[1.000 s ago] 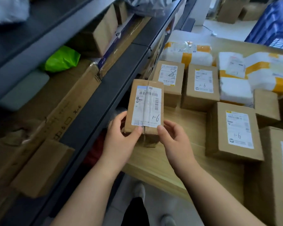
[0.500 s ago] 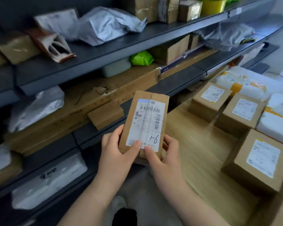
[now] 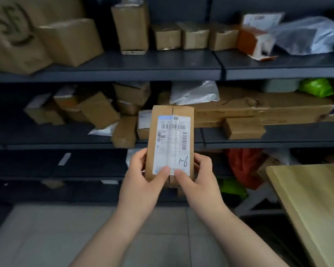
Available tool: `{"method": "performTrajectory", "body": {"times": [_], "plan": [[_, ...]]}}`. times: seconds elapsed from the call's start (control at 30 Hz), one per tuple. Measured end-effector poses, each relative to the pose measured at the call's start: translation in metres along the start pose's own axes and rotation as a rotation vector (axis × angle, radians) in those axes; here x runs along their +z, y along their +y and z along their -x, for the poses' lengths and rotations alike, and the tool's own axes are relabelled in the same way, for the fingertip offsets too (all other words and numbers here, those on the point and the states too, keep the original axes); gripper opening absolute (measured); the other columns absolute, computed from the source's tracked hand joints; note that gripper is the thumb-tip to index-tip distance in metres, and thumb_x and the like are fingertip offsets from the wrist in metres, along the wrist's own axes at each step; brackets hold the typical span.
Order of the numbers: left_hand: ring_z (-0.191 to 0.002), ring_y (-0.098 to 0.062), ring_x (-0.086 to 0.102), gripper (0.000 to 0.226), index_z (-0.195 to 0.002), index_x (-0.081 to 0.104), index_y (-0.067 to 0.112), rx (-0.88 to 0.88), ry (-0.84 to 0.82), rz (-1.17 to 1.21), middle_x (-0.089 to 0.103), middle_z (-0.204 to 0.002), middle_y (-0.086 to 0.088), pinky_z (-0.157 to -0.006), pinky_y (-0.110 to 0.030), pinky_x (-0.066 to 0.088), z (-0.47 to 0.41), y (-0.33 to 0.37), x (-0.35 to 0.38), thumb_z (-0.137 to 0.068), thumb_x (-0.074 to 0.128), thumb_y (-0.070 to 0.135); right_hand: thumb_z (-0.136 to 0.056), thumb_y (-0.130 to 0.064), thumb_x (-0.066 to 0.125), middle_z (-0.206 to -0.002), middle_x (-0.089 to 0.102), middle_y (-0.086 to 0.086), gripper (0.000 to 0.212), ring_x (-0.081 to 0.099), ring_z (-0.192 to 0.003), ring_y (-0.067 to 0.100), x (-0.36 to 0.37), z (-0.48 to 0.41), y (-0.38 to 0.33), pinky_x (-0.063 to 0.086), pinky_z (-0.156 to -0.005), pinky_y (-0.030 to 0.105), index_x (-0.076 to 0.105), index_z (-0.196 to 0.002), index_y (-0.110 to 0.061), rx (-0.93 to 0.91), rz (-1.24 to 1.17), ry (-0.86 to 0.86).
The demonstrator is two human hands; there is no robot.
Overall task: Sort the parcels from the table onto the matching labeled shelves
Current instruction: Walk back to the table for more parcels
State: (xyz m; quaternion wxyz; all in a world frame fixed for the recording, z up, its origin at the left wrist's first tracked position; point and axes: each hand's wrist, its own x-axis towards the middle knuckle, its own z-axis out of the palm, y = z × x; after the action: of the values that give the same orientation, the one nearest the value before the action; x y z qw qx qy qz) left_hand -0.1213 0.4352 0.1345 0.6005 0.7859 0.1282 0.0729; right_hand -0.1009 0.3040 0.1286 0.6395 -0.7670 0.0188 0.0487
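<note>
1. The view has swung off the desk, which a second ago filled the right of the scene with waiting parcels. It now faces the shelving square on, and only a bare wooden corner of the desk shows at the near right.
2. The parcel, a slim brown carton, stays upright in mid-air in front of the middle shelf, touching no shelf.
3. Both hands remain clamped on its lower end. The left hand and the right hand each press a thumb on the front with the fingers wrapped behind.
4. Its white label faces the camera and carries "1-6" in handwriting.
5. Judgement: picking up and reading look finished, and finding the matching shelf remains. The white tags on the lower shelf edges are too blurred to read.
6. The dark metal shelves are crowded. The top shelf holds a row of small cartons, and the middle one holds a long flat carton and a grey mailer.
7. A red bag sits lower right. Pale floor tiles lie below.
</note>
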Motion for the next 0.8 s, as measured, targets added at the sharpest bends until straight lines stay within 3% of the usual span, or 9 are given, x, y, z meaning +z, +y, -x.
{"method": "performTrajectory", "body": {"times": [0.2,0.33,0.4,0.67,0.8], "plan": [[-0.102,0.007,0.059,0.046,-0.108,0.046,0.047,-0.092,0.307,-0.006,0.063,-0.109,0.029,-0.088,-0.028,0.049,0.033,-0.062,-0.185,-0.077,0.074,0.028,-0.083,-0.017,0.069,-0.104,0.056,-0.024,0.048,0.054,-0.09,-0.02,0.191,0.042,-0.025,0.048,-0.07,0.008,0.037,-0.116,-0.029,-0.052,0.021,-0.293],[-0.097,0.011,0.058,0.044,-0.104,0.039,0.053,-0.135,0.445,-0.074,0.059,-0.109,0.031,-0.073,-0.008,0.045,0.067,-0.095,-0.29,-0.081,0.07,0.03,-0.08,-0.021,0.073,-0.099,0.053,-0.027,0.052,0.052,-0.086,-0.025,0.298,0.078,-0.038,0.048,-0.067,0.008,0.035,-0.116,-0.029,-0.083,0.06,-0.502],[-0.097,0.011,0.058,0.046,-0.104,0.037,0.055,-0.161,0.52,-0.098,0.057,-0.108,0.032,-0.073,-0.01,0.045,0.086,-0.108,-0.33,-0.082,0.069,0.032,-0.08,-0.022,0.073,-0.098,0.053,-0.027,0.051,0.05,-0.085,-0.028,0.339,0.096,-0.044,0.047,-0.065,0.006,0.034,-0.113,-0.032,-0.089,0.079,-0.604],[-0.1,0.02,0.051,0.05,-0.116,0.03,0.052,-0.262,0.83,-0.097,0.052,-0.111,0.035,-0.079,-0.011,0.045,0.157,-0.148,-0.431,-0.085,0.066,0.033,-0.082,-0.016,0.07,-0.103,0.056,-0.022,0.052,0.057,-0.093,-0.009,0.465,0.158,-0.061,0.049,-0.065,0.009,0.036,-0.12,-0.028,-0.185,0.141,-0.964],[-0.098,0.018,0.054,0.055,-0.118,0.025,0.054,-0.303,0.992,-0.07,0.052,-0.108,0.037,-0.072,-0.005,0.044,0.18,-0.159,-0.465,-0.087,0.064,0.03,-0.084,-0.016,0.069,-0.104,0.056,-0.022,0.049,0.057,-0.095,-0.007,0.516,0.184,-0.066,0.05,-0.068,0.009,0.036,-0.117,-0.03,-0.228,0.146,-1.111]]}}
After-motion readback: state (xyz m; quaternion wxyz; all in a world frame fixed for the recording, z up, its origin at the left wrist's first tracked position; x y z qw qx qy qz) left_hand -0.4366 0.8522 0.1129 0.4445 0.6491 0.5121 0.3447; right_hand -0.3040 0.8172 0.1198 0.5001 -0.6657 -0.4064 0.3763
